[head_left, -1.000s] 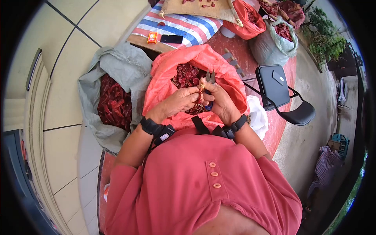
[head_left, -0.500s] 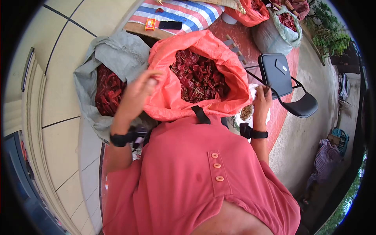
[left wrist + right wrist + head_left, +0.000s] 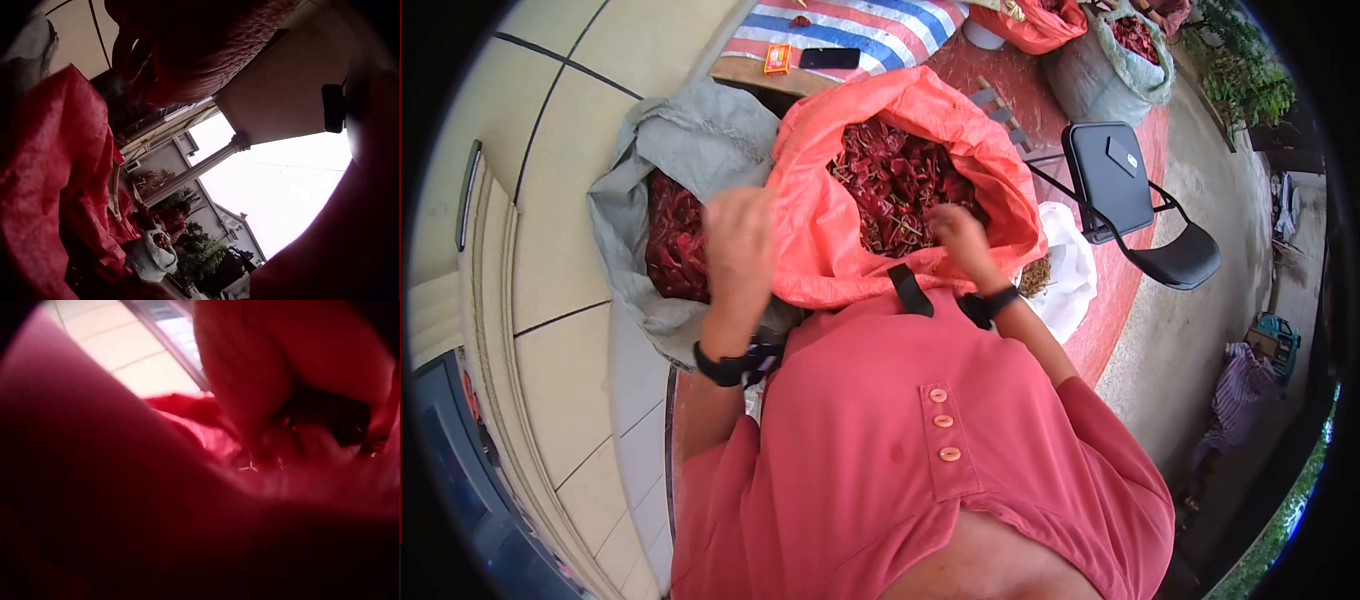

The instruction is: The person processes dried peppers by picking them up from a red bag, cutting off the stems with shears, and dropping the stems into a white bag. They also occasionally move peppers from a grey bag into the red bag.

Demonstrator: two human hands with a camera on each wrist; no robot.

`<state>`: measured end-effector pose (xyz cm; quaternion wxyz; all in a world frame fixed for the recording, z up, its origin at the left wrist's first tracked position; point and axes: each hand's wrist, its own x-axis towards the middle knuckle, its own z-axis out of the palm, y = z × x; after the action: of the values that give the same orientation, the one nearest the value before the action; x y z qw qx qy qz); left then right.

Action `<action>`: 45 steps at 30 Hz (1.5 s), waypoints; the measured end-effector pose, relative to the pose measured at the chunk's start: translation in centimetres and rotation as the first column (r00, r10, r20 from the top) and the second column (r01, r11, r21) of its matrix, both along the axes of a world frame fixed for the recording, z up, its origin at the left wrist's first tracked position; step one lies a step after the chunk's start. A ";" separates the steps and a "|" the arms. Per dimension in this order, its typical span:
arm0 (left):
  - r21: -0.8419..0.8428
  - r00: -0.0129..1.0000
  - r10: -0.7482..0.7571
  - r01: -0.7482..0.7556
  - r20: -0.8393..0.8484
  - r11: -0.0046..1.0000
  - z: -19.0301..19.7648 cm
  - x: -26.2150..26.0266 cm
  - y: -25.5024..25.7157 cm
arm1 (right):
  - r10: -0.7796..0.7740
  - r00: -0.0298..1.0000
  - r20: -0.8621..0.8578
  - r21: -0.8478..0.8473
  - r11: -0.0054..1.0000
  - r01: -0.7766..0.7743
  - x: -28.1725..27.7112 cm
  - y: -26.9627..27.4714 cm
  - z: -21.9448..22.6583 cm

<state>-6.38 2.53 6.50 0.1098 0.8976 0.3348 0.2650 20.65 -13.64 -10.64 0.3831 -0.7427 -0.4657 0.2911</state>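
Note:
An orange bag full of dried red chillies stands open in front of me. My right hand reaches into it and rests on the chillies. In the right wrist view its fingers curl round a dark thing that looks like the snips' handle. My left hand is raised and blurred over the edge between the orange bag and a grey sack, which also holds chillies. I cannot tell how its fingers lie or whether it holds anything.
A white bag with stem scraps lies at my right, beside a black folding chair. A phone and a small orange box lie on a striped mat beyond. More chilli sacks stand farther off. A tiled wall is on the left.
Both hands held a chilli and snips over the orange bag, then swung apart, left to the grey sack, right to the white bag. The right hand is now back in the orange bag.

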 end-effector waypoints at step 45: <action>-0.812 0.821 -0.148 0.569 0.552 0.126 -3.5 8.9 -2.8 | 0.058 0.443 -0.895 0.143 0.977 0.160 -3.4 5.3 14.6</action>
<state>2.48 -0.24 3.04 0.7534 0.6252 0.1680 0.1151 17.21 -8.36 3.96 0.6541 -0.4472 -0.1985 0.5769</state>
